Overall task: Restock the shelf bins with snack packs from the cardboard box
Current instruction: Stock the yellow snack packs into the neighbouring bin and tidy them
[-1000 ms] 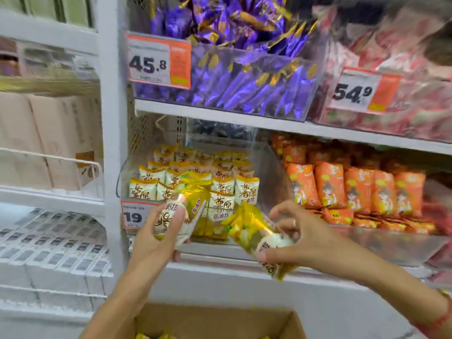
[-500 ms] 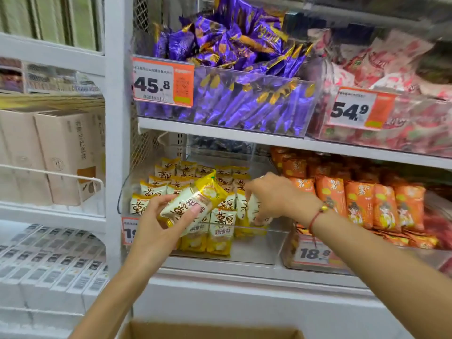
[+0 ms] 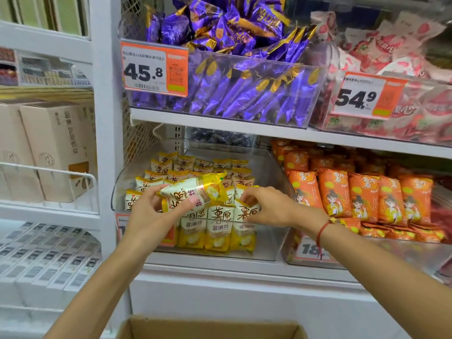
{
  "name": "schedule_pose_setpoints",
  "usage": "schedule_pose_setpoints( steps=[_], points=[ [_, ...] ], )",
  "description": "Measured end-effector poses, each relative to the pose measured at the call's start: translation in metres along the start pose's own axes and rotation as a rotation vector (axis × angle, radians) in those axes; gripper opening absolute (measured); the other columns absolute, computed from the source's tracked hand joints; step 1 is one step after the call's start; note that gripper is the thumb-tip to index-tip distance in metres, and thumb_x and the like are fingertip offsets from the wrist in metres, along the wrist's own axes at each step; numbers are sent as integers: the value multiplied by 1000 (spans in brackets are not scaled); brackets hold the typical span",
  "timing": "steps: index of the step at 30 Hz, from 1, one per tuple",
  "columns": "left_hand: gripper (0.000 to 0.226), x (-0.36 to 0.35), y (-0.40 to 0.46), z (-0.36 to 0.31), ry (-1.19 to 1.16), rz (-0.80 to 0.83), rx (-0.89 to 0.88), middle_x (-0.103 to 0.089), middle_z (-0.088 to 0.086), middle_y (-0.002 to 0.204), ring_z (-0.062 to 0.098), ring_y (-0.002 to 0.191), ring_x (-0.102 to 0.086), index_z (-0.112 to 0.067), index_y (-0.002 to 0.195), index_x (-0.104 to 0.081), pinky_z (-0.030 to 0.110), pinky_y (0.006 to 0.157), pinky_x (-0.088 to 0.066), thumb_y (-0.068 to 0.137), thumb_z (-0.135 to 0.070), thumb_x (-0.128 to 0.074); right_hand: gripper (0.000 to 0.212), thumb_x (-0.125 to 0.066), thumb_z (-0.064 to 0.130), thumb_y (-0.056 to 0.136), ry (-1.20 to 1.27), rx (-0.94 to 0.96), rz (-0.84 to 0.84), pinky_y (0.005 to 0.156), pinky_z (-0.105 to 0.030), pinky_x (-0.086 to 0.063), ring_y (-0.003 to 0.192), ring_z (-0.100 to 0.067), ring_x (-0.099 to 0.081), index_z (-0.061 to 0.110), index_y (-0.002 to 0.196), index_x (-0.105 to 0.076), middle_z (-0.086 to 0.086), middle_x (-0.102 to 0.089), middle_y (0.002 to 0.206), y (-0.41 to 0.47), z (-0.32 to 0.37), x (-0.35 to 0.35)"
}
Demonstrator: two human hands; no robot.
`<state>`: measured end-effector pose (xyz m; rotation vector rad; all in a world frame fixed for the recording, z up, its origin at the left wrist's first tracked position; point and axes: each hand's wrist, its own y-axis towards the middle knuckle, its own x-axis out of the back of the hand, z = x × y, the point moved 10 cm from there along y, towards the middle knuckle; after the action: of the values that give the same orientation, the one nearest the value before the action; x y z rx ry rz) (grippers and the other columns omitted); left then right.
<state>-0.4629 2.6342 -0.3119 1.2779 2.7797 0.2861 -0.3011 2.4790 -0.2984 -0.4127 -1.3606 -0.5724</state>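
a white shelf unit (image 3: 220,126) fills the view, with clear plastic bins set side by side on two levels. on the upper level, a bin of purple and gold packs (image 3: 227,89) sits at centre with an orange price tag (image 3: 154,69) reading 45.8 on its front, and to its right a bin of red and white packs (image 3: 396,69) carries a tag (image 3: 367,97) reading 54.9. on the lower level, at far right, a bin holds rows of orange packs (image 3: 354,192). to the left, a separate rack holds beige cartons (image 3: 49,148) behind a white wire rail, with rows of small white boxes (image 3: 49,260) below.

at the bottom edge, nearest the viewer, the open top of a cardboard box (image 3: 210,326) shows.

the lower centre bin (image 3: 269,241) is clear, with upright rows of yellow and white snack packs (image 3: 217,226) filling its left and middle; its right part stands bare. both forearms reach up in front of this bin and partly cover its front row and its price tag.

the left hand (image 3: 149,214) grips one snack pack (image 3: 193,192), fingers and thumb curled round it, holding it tilted sideways just above the front row. the pack is white with dark brown characters and shiny yellow ends.

the right hand (image 3: 269,206), a red cord on its wrist, pinches the top edge of the front-row pack (image 3: 244,214) at the right end of the row.
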Motion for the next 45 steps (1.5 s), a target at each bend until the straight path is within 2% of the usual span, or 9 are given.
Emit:
schedule_pose_setpoints(
  steps=[7,14,17,20,25,29,32,35,45],
  points=[
    [56,-20,-1,-29,185,113,-68,-69,-14,98,-2,88,-65,-28,109,-58,21,71,-53,61,-52,-71,45,-63,30,90,-52,51,-2,97,-36,-44,120,-19,-53,26,133,-52,4,-56,135,-4,1,5],
    [75,-20,0,-35,254,94,-69,-57,-12,127,10,119,-51,-28,120,-55,41,101,-46,58,-66,-75,65,-60,28,91,-106,62,-160,103,-39,-38,132,-24,-40,31,148,-29,-3,-42,146,-22,7,25],
    [34,-43,1,-59,272,161,-191,-69,-13,101,-8,86,-61,-34,101,-60,9,71,-48,72,-39,-77,86,-73,31,81,340,82,-184,110,-28,-27,137,-9,-26,35,149,-20,9,-33,149,-48,7,47],
    [26,-87,2,-89,321,282,-348,-70,-22,75,-10,70,-63,-38,84,-59,5,59,-44,72,-30,-80,85,-78,37,75,474,133,-210,108,-26,-34,129,-1,-39,34,145,-31,14,-42,141,-61,20,58],
    [40,-135,23,-84,247,438,-369,-70,-17,102,-5,97,-64,-36,106,-64,16,84,-50,69,-43,-77,56,-81,33,71,377,-15,-543,76,-20,-48,89,3,-58,37,118,-49,20,-61,101,-85,-17,84],
    [57,-152,53,-41,717,543,-397,-45,-9,142,8,132,-39,-33,136,-49,31,109,-34,84,-52,-62,57,-80,31,73,477,-181,-782,67,-12,-45,85,10,-54,34,120,-47,20,-58,99,-117,-64,98],
    [71,-180,56,-8,1050,709,-405,-31,-5,153,16,141,-26,-35,146,-34,40,114,-25,84,-61,-58,52,-80,29,74,532,-209,-779,63,-7,-44,84,16,-53,33,115,-49,22,-58,99,-110,-72,87],
    [73,-189,58,-5,1244,723,-473,-30,-9,153,16,138,-28,-34,147,-32,40,110,-26,84,-66,-51,60,-80,31,72,570,-226,-771,71,-17,-49,92,0,-59,24,126,-55,8,-63,111,-103,-77,79],
    [64,-178,60,1,1283,666,-418,-34,-7,149,18,137,-29,-36,141,-42,43,110,-27,85,-67,-48,67,-81,31,71,550,-211,-714,76,-22,-51,98,-7,-60,23,131,-52,6,-62,115,-99,-77,78]
  ],
)
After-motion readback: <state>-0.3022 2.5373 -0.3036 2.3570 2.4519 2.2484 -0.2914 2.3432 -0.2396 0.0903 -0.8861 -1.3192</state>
